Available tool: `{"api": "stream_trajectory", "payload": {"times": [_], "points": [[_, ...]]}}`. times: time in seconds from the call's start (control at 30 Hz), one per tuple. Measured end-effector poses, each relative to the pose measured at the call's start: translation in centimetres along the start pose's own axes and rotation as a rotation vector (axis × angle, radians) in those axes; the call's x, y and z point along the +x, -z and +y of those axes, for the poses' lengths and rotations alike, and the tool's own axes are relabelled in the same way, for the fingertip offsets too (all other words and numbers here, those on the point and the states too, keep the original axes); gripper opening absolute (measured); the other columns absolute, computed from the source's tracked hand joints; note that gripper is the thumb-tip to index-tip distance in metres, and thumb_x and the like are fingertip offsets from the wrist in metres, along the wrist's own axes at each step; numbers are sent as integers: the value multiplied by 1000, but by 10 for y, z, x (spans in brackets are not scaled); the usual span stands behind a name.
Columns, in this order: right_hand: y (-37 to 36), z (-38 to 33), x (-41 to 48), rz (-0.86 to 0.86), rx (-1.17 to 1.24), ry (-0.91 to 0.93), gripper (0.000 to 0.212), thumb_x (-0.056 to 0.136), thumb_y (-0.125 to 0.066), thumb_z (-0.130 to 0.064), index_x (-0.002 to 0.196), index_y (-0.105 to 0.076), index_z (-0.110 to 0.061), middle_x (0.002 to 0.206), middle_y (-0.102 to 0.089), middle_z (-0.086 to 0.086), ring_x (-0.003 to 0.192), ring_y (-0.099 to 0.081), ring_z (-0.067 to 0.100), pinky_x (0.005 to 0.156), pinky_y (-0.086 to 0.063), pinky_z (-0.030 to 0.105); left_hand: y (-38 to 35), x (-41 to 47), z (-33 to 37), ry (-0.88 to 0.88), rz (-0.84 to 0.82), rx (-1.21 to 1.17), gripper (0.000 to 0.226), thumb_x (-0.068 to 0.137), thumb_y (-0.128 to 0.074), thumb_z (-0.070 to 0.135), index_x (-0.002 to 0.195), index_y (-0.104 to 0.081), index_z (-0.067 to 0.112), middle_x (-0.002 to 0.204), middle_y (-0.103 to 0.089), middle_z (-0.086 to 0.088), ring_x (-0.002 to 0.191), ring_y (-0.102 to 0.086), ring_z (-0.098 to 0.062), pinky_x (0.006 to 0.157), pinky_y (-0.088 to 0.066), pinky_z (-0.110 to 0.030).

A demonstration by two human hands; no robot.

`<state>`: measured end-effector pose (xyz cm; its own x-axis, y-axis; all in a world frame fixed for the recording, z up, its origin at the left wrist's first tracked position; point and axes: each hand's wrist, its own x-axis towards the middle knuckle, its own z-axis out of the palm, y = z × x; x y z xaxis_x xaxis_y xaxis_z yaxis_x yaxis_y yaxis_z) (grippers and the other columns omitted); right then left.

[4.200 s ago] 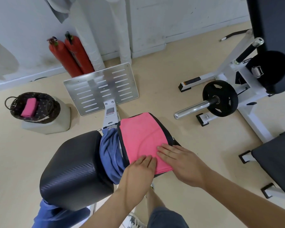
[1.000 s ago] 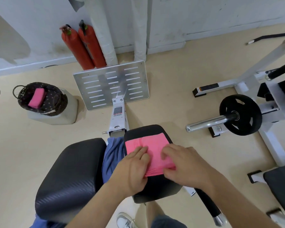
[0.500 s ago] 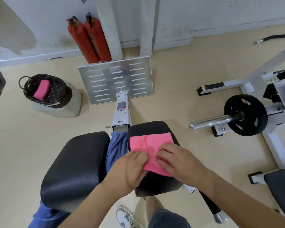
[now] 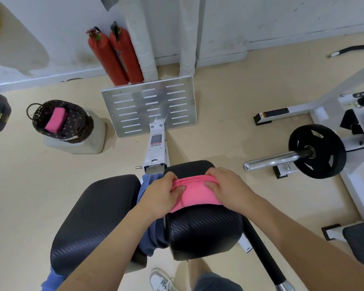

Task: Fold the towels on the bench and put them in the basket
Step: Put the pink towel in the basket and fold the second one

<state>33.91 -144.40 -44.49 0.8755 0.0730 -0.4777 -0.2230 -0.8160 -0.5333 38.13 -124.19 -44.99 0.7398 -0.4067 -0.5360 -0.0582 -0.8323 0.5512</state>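
Mid-frame, the left hand (image 4: 161, 195) and right hand (image 4: 228, 189) pinch the folded pink towel (image 4: 195, 195) with curled fingers (image 4: 210, 184) on the tabletop (image 4: 202, 234). Folding looks done, so next comes carrying it to the basket (image 4: 83, 126), upper left.

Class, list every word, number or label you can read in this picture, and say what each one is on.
None can be read.
Sticker on the rail: too small.
Badge on the white rack: blurred.
Marking on the extinguisher: blurred.
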Motion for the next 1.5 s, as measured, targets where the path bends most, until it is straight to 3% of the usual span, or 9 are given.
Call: {"api": "stream_trajectory", "payload": {"times": [0.23, 0.43, 0.6, 0.73, 0.87, 1.07, 1.23, 1.33, 1.5], "points": [[2, 5, 28, -125, 52, -177, 18, 86, -61, -27, 100, -55, -18, 100, -61, 3, 91, -56, 20, 75, -45, 32, -9, 20, 10, 79, 104, 140, 18, 93, -52, 28, 104, -48, 14, 102, -57, -1, 85, -51, -18, 65, -36, -28], [-1, 4, 28, 26, -54, -83, 30, 80, -68, -32, 99, -45, -28, 108, -39, -4, 93, -47, 17, 75, -47, 31, -26, 17, 6, -502, 253, 472, 29, 77, -47, 24, 98, -68, 23, 90, -63, 1, 80, -58, -23, 64, -51, -35], [-15, 2, 15, 144, -370, 251, 17, 82, -60, -19, 97, -65, -26, 103, -58, -7, 106, -51, 19, 80, -38, 36, -28, -1, -3, -410, 126, 424, 44, 85, -47, 45, 118, -62, 18, 115, -64, 1, 97, -59, -19, 87, -51, -37], [-10, 11, 0, 55, -362, 226, 46, 91, -23, -45, 114, -61, -31, 109, -58, -13, 110, -52, 11, 89, -31, 34, -31, -1, 1, -393, 160, 505, 38, 75, -53, 44, 101, -67, 19, 104, -69, 1, 91, -63, -18, 94, -47, -36], [-2, 17, -8, -84, -318, 209, 63, 83, -44, -66, 137, -43, -33, 133, -48, -15, 124, -42, 7, 102, -29, 34, -30, 8, 14, -302, 90, 577, 33, 77, -54, 28, 107, -62, 18, 106, -66, -1, 95, -60, -21, 96, -41, -34], [-6, 16, -2, -35, -40, 48, 44, 77, -60, -30, 121, -55, -38, 112, -63, -16, 102, -58, 9, 90, -46, 36, -23, 23, 26, -91, 76, 630, 26, 84, -50, 19, 108, -58, 21, 107, -62, 0, 99, -58, -20, 86, -40, -31], [25, -25, -9, 100, 803, -155, 23, 80, -70, -8, 99, -67, -18, 97, -71, 3, 94, -65, 20, 81, -52, 27, 24, -21, 31, 130, 26, -203, 19, 72, -64, 25, 90, -62, 18, 81, -67, 1, 72, -61, -14, 65, -48, -28], [43, -73, -28, -64, 1140, -45, 41, 78, -76, -30, 113, -64, -12, 110, -70, 7, 106, -65, 23, 93, -52, 38, 53, -75, 34, 139, 23, -941, 35, 68, -71, 15, 103, -66, 12, 96, -72, -13, 84, -68, -22, 77, -55, -38], [36, -173, -72, -106, 718, 144, 44, 86, -65, -38, 126, -51, -27, 115, -66, -7, 104, -65, 13, 94, -52, 43, 68, -162, 26, 43, 230, -1269, 57, 68, -81, 12, 119, -57, 7, 110, -69, -15, 102, -66, -30, 86, -53, -43]]}}
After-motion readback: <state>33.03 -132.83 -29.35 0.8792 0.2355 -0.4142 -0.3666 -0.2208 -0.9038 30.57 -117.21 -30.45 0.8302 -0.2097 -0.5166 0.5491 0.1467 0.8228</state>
